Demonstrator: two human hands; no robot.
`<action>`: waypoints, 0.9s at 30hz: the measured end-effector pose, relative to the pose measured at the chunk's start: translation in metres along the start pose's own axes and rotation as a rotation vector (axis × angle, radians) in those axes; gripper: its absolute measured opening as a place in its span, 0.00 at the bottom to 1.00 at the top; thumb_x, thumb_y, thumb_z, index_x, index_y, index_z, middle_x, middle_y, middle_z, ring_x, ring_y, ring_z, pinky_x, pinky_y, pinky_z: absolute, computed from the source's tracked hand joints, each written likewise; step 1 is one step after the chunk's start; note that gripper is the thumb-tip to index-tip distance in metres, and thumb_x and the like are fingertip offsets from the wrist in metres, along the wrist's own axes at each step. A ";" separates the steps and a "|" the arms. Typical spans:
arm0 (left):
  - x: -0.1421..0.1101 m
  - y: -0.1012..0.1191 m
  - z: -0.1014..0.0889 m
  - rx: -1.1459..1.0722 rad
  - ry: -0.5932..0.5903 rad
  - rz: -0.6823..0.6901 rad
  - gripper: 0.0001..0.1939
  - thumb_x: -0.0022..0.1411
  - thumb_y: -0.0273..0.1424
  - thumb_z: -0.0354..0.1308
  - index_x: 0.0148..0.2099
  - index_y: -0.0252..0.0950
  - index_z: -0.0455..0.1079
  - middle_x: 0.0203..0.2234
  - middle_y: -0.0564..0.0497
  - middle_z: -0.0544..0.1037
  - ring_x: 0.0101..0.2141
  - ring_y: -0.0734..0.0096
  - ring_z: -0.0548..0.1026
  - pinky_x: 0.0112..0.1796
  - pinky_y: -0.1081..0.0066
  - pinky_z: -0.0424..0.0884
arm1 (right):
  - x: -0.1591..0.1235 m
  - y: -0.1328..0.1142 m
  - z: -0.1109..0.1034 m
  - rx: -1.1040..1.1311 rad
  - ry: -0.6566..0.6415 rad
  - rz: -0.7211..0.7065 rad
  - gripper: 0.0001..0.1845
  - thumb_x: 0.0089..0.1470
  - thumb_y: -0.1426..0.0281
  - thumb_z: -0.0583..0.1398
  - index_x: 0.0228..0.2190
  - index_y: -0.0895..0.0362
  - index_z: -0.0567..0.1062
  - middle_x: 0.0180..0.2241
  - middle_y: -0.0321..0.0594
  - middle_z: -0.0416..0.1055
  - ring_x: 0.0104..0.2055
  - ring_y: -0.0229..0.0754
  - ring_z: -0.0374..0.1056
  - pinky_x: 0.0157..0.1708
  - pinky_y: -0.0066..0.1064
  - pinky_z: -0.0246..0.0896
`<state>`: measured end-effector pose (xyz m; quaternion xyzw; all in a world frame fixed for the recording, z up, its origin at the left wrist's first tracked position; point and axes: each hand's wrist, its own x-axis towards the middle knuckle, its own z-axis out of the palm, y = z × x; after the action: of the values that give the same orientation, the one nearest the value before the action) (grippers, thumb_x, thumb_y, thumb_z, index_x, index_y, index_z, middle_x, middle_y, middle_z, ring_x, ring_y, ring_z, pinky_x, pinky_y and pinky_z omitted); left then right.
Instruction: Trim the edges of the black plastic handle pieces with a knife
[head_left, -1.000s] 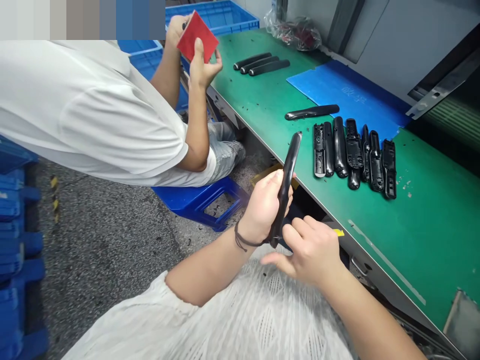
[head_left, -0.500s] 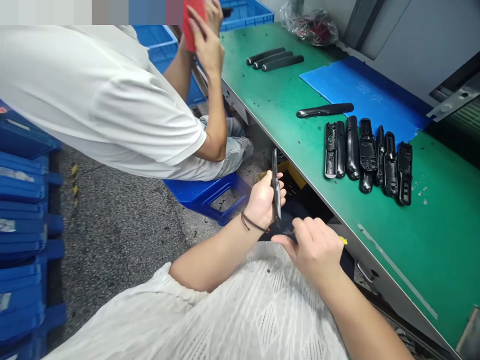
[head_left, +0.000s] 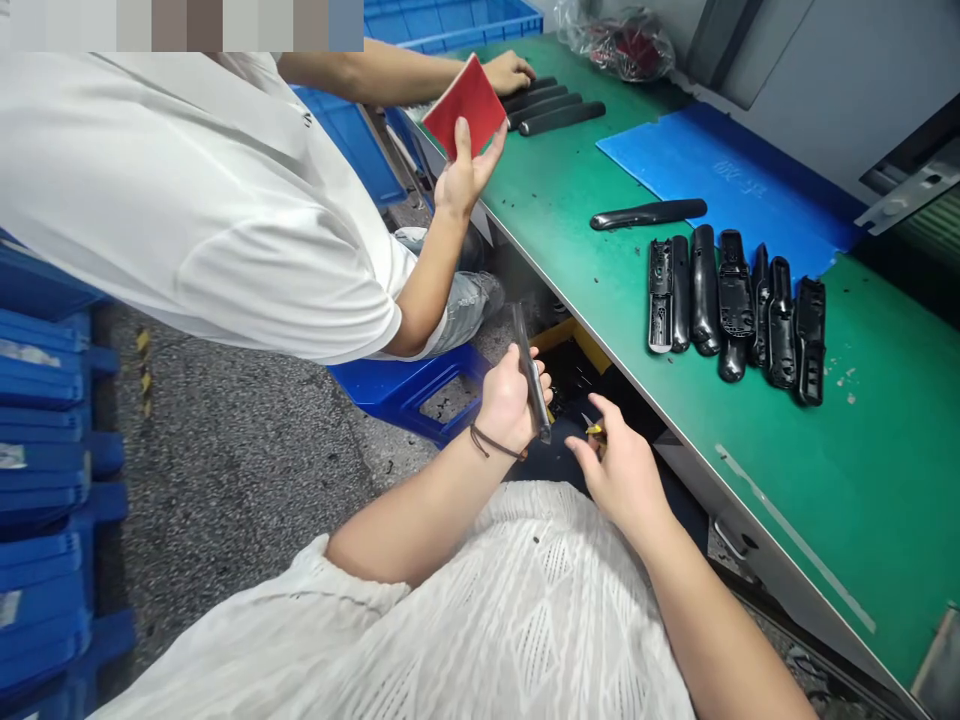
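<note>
My left hand [head_left: 511, 400] is closed around a long black plastic shell [head_left: 533, 385], held tilted above my lap. The shell is slightly blurred. To its right, my right hand [head_left: 626, 470] holds a small yellow tool [head_left: 597, 430] with a pointed metal tip. My thumb and index finger are spread, and the rest of the tool is hidden by the hand. The tool's tip is apart from the shell. On the bench to the right lie several black plastic shells [head_left: 703, 290], some with their hollow ribbed insides facing up.
A co-worker in a white shirt [head_left: 300, 260] sits at left, holding a red pad [head_left: 471, 108] and reaching to black shells [head_left: 562, 118] on the green bench [head_left: 750, 480]. A blue sheet [head_left: 720, 180] lies at the back. Below are a yellow bin [head_left: 592, 345] and blue stool [head_left: 405, 385].
The black shell has tilted and shifted slightly left in my left hand. My right hand has turned, showing the yellow tool's tip. The co-worker's hands have moved to the bench, one reaching the shells.
</note>
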<state>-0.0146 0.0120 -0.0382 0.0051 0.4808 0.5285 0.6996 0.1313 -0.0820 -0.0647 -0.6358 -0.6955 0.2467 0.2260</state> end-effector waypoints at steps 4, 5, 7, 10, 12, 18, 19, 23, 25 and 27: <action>-0.002 -0.012 0.003 0.006 -0.053 0.036 0.16 0.76 0.42 0.47 0.40 0.36 0.63 0.19 0.60 0.60 0.15 0.80 0.56 0.18 0.78 0.52 | -0.010 -0.024 -0.002 0.408 0.154 -0.199 0.11 0.61 0.63 0.65 0.44 0.55 0.76 0.31 0.35 0.72 0.29 0.35 0.67 0.28 0.28 0.63; -0.002 -0.014 0.002 0.065 -0.094 0.032 0.16 0.75 0.43 0.49 0.41 0.36 0.64 0.20 0.59 0.63 0.16 0.79 0.60 0.19 0.78 0.55 | -0.012 -0.028 -0.003 0.416 0.218 -0.230 0.07 0.62 0.65 0.65 0.39 0.55 0.76 0.30 0.35 0.70 0.28 0.35 0.65 0.28 0.27 0.62; -0.004 -0.016 -0.004 0.285 -0.159 0.098 0.15 0.70 0.44 0.55 0.44 0.35 0.66 0.26 0.53 0.71 0.23 0.73 0.70 0.23 0.75 0.64 | -0.015 -0.032 -0.008 0.409 0.331 -0.251 0.04 0.62 0.70 0.63 0.35 0.56 0.75 0.27 0.33 0.67 0.27 0.34 0.63 0.27 0.27 0.60; -0.012 -0.013 -0.020 0.662 -0.168 0.585 0.22 0.60 0.44 0.65 0.51 0.37 0.70 0.45 0.42 0.77 0.46 0.59 0.77 0.41 0.66 0.74 | -0.021 -0.036 -0.020 0.414 0.389 -0.219 0.05 0.62 0.70 0.64 0.33 0.55 0.73 0.26 0.32 0.65 0.26 0.33 0.61 0.25 0.27 0.57; -0.018 -0.009 -0.030 0.816 -0.291 0.921 0.25 0.58 0.48 0.65 0.52 0.39 0.74 0.51 0.40 0.77 0.55 0.53 0.73 0.51 0.60 0.71 | -0.027 -0.040 -0.030 0.425 0.350 -0.208 0.07 0.62 0.69 0.65 0.32 0.55 0.72 0.25 0.31 0.64 0.25 0.33 0.60 0.25 0.27 0.56; -0.025 -0.006 -0.033 1.068 -0.893 1.011 0.29 0.69 0.50 0.43 0.21 0.41 0.65 0.17 0.48 0.67 0.22 0.64 0.64 0.37 0.59 0.63 | -0.041 -0.040 -0.057 0.344 0.155 -0.284 0.12 0.67 0.65 0.60 0.49 0.54 0.70 0.34 0.36 0.70 0.31 0.36 0.64 0.30 0.29 0.62; -0.025 -0.006 -0.031 1.068 -0.889 1.023 0.29 0.70 0.49 0.41 0.20 0.41 0.63 0.16 0.48 0.66 0.21 0.64 0.62 0.35 0.60 0.61 | -0.041 -0.037 -0.063 0.275 0.139 -0.326 0.11 0.68 0.68 0.57 0.51 0.54 0.69 0.35 0.38 0.70 0.32 0.38 0.65 0.32 0.30 0.62; -0.029 -0.005 -0.023 1.088 -0.933 0.994 0.28 0.69 0.47 0.41 0.20 0.41 0.61 0.16 0.48 0.65 0.21 0.65 0.60 0.33 0.61 0.57 | -0.039 -0.025 -0.081 -0.048 0.188 -0.513 0.09 0.67 0.75 0.51 0.41 0.56 0.72 0.29 0.37 0.64 0.30 0.38 0.58 0.31 0.32 0.54; -0.032 -0.005 -0.021 1.115 -0.947 0.964 0.27 0.68 0.47 0.43 0.20 0.41 0.62 0.16 0.48 0.65 0.21 0.64 0.59 0.33 0.61 0.57 | -0.036 -0.025 -0.087 -0.124 0.184 -0.520 0.10 0.69 0.65 0.55 0.39 0.57 0.73 0.27 0.36 0.63 0.28 0.38 0.57 0.29 0.32 0.51; -0.035 -0.005 -0.019 1.143 -0.964 0.955 0.26 0.67 0.47 0.44 0.20 0.42 0.62 0.16 0.48 0.65 0.21 0.64 0.59 0.33 0.61 0.57 | -0.032 -0.029 -0.088 -0.138 0.150 -0.500 0.21 0.67 0.51 0.56 0.35 0.57 0.72 0.26 0.35 0.63 0.27 0.38 0.57 0.28 0.32 0.50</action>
<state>-0.0236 -0.0255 -0.0277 0.7759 0.2707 0.3835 0.4214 0.1670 -0.1112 0.0219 -0.4748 -0.8274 0.0875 0.2871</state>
